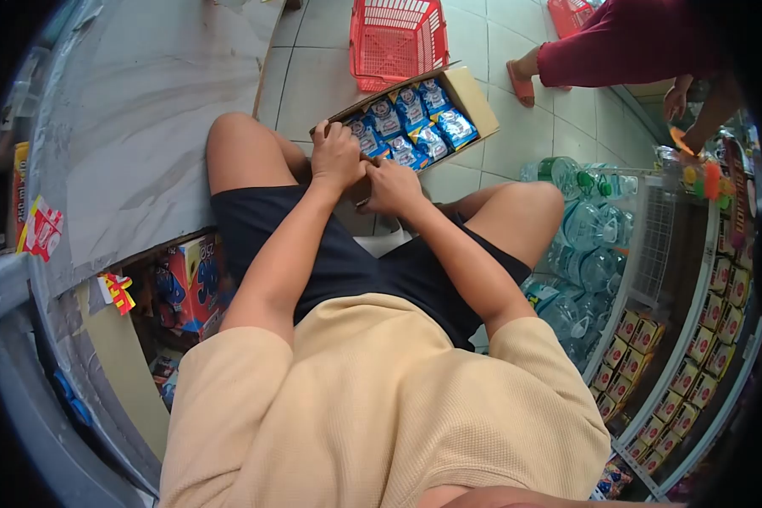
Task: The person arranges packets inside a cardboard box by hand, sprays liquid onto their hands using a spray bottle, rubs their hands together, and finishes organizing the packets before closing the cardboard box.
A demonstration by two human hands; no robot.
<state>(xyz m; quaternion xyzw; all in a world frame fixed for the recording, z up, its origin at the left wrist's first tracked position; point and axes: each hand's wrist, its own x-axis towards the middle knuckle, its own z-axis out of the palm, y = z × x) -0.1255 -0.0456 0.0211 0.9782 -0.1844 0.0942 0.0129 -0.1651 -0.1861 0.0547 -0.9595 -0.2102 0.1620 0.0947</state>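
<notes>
A cardboard box (pixel 472 91) stands tilted on the floor between my knees, its top open. Blue and white packets (pixel 411 108) fill it in rows. My left hand (pixel 337 158) is closed on the box's near left corner, fingers curled over the edge. Beside it, my right hand (pixel 393 184) is closed on the near edge, where a brown flap shows between the two hands. My fingertips are partly hidden by the backs of my hands.
Just beyond the box is a red plastic basket (pixel 398 83). A marbled counter (pixel 157 110) runs along my left. Large clear bottles (pixel 588 229) and a shelf rack of small boxes (pixel 694 343) line my right. Another person's leg (pixel 597 59) and hands are at the upper right.
</notes>
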